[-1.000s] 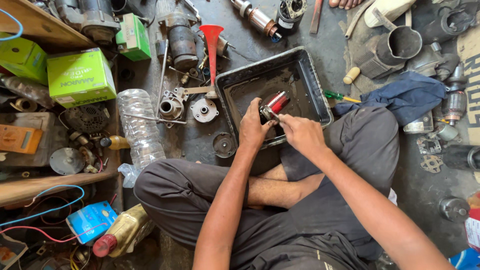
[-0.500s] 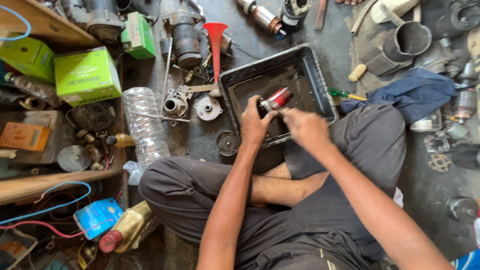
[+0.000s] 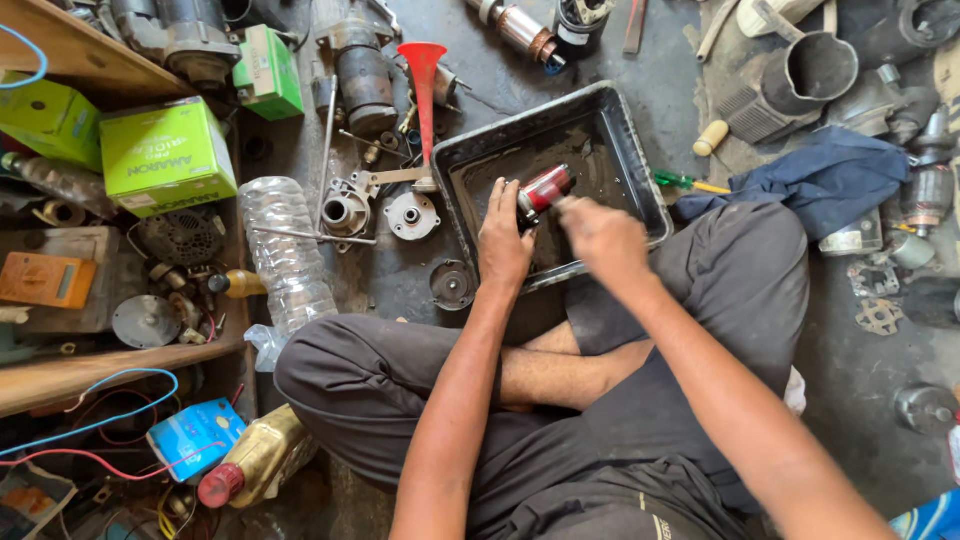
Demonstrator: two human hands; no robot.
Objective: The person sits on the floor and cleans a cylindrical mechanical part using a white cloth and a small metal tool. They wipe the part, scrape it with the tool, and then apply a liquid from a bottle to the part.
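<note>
Crowding the black tray (image 3: 640, 170): red funnel (image 3: 423, 85), plastic bottle (image 3: 285, 250), blue cloth (image 3: 830, 180).

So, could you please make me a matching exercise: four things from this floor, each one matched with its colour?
Things:
1. funnel
2. cardboard box
3. cloth
4. tray

Colours:
A. dark blue
B. black
C. red
D. bright green

Pairs: 1-C, 2-D, 3-A, 4-B

The left hand and the right hand are over the tray.
</note>
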